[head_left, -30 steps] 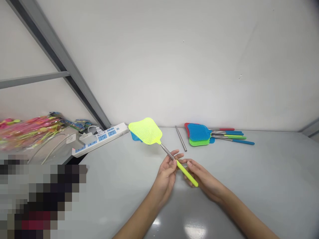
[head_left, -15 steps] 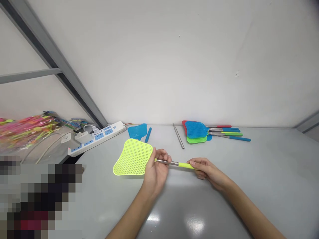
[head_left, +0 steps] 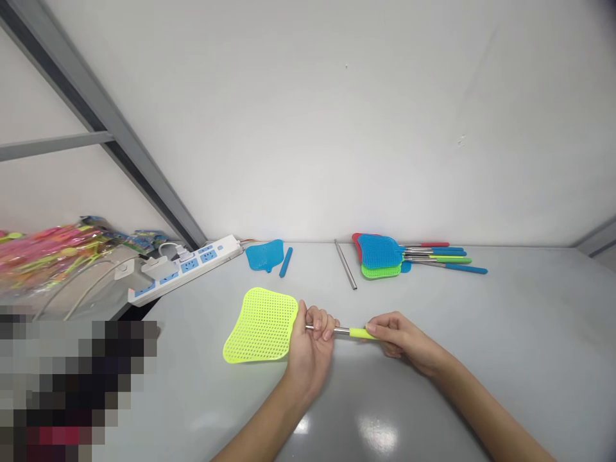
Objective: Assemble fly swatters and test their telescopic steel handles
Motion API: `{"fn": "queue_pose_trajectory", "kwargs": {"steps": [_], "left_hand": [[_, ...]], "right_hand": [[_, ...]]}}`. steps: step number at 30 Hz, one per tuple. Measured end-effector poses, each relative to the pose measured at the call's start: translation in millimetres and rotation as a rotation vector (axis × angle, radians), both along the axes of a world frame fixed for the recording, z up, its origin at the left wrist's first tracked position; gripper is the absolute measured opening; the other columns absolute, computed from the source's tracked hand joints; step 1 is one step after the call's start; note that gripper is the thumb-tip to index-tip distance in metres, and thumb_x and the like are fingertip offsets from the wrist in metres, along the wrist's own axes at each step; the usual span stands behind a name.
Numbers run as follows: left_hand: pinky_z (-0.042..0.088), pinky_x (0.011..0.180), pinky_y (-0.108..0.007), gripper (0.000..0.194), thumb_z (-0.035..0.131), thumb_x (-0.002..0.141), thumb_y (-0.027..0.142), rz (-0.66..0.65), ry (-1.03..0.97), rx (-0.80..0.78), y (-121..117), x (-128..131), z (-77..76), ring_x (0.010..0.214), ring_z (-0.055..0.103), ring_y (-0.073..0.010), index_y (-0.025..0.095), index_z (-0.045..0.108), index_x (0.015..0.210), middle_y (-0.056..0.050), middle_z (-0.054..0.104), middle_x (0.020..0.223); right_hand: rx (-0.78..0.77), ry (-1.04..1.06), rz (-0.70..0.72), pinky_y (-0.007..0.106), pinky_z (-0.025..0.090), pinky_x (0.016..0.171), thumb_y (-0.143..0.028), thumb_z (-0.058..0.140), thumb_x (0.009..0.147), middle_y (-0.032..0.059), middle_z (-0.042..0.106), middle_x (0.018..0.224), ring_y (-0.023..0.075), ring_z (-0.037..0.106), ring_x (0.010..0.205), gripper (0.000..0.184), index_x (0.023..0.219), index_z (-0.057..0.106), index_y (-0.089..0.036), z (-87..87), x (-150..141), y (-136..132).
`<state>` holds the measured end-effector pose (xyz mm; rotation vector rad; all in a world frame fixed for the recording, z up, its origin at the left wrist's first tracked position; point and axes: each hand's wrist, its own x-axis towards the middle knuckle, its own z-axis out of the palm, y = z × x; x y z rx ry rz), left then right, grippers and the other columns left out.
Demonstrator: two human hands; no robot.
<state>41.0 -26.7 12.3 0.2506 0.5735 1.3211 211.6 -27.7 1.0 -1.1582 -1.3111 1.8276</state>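
Note:
A lime-yellow plastic fly swatter lies flat-on in front of me, its mesh head (head_left: 261, 325) just left of my left hand (head_left: 310, 350). That hand is closed around the swatter's steel shaft (head_left: 332, 330) close to the head. My right hand (head_left: 402, 337) pinches the end of the yellow handle grip (head_left: 360, 333) between fingers and thumb. Only a short length of shaft and grip shows between my hands. The head looks to rest on or just above the grey table, but I cannot tell which.
Along the wall lie a blue swatter head (head_left: 264, 255), a blue grip (head_left: 285, 262), a steel tube (head_left: 345, 264) and a stack of swatters (head_left: 379, 256). A white power strip (head_left: 185, 268) sits at the far left, beside colourful bagged items (head_left: 48, 256).
The swatter has swung from pointing away from me to pointing left, and its head has come nearer me. Less shaft shows between my hands. The blue head and grip are now uncovered.

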Motion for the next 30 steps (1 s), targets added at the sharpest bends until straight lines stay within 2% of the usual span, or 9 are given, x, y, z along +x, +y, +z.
{"fn": "queue_pose_trajectory", "kwargs": {"steps": [10, 14, 21, 30], "left_hand": [[0.035, 0.061, -0.025, 0.033, 0.045, 0.077, 0.029, 0.018, 0.029, 0.029, -3.7, 3.5, 0.3, 0.043, 0.030, -0.0062, 0.016, 0.034, 0.049, 0.006, 0.029, 0.046], [0.034, 0.061, -0.025, 0.032, 0.044, 0.078, 0.031, 0.018, 0.077, 0.040, -6.5, 5.8, -0.1, 0.045, 0.031, -0.0068, 0.016, 0.037, 0.050, 0.005, 0.030, 0.047], [0.033, 0.061, -0.025, 0.037, 0.038, 0.080, 0.038, -0.009, 0.126, 0.096, -8.3, 4.6, -2.9, 0.047, 0.032, -0.0073, 0.016, 0.040, 0.051, 0.005, 0.029, 0.046], [0.034, 0.063, -0.025, 0.037, 0.038, 0.080, 0.037, 0.002, 0.142, 0.099, -7.5, 6.3, -2.9, 0.047, 0.034, -0.0071, 0.015, 0.042, 0.050, 0.005, 0.031, 0.045]], "right_hand": [[-0.001, 0.069, -0.021, 0.025, 0.010, 0.041, -0.039, 0.052, 0.072, -0.0079, 0.019, 0.039, 0.0053, 0.014, 0.039, 0.031, 0.053, 0.047, -0.015, -1.4, -0.5, -0.4], [-0.001, 0.069, -0.035, 0.026, 0.010, 0.042, -0.039, 0.051, 0.072, -0.0080, 0.019, 0.038, 0.0052, 0.013, 0.038, 0.031, 0.054, 0.050, -0.014, -1.8, -0.2, 0.5], [0.039, 0.049, -0.028, 0.026, 0.009, 0.042, -0.040, 0.052, 0.072, -0.0076, 0.019, 0.041, 0.0051, 0.013, 0.039, 0.034, 0.051, 0.043, -0.015, -2.2, -1.3, -0.7], [0.020, 0.077, -0.024, 0.025, 0.010, 0.042, -0.036, 0.050, 0.074, -0.0079, 0.020, 0.039, 0.0051, 0.014, 0.038, 0.031, 0.053, 0.046, -0.014, -2.4, 0.1, 0.5]]}}
